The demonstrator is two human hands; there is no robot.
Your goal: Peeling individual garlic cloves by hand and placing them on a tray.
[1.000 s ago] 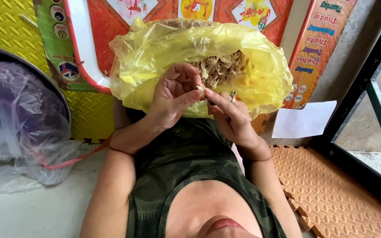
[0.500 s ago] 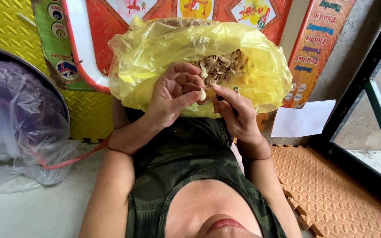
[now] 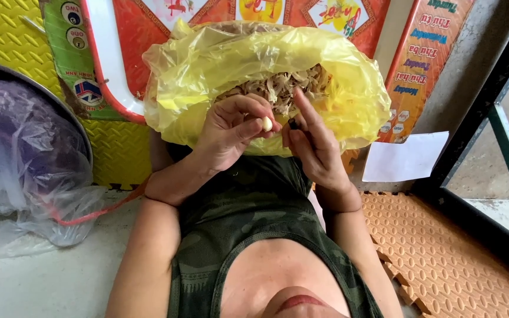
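Observation:
A yellow plastic bag [image 3: 207, 65] sits open in front of me, filled with dry pale garlic skins [image 3: 278, 88]. Just over its near edge, my left hand [image 3: 225, 132] pinches a small peeled white garlic clove [image 3: 267, 123] between thumb and fingers. My right hand [image 3: 316, 147] is right beside it, forefinger pointing up, gripping a small dark blade [image 3: 293, 123] whose tip is close to the clove. Both hands hover above my lap in a camouflage top.
At the left stands a round basin [image 3: 60, 109] covered in clear plastic. Behind the bag lie a yellow foam mat [image 3: 7, 35] and a red and white board [image 3: 113, 70]. To the right are a white paper [image 3: 405, 156], an orange foam mat [image 3: 443, 253] and a dark metal frame [image 3: 490, 100].
My hands have drawn slightly apart. The white clove now shows bare at my left fingertips, and my right forefinger has lifted to point upward.

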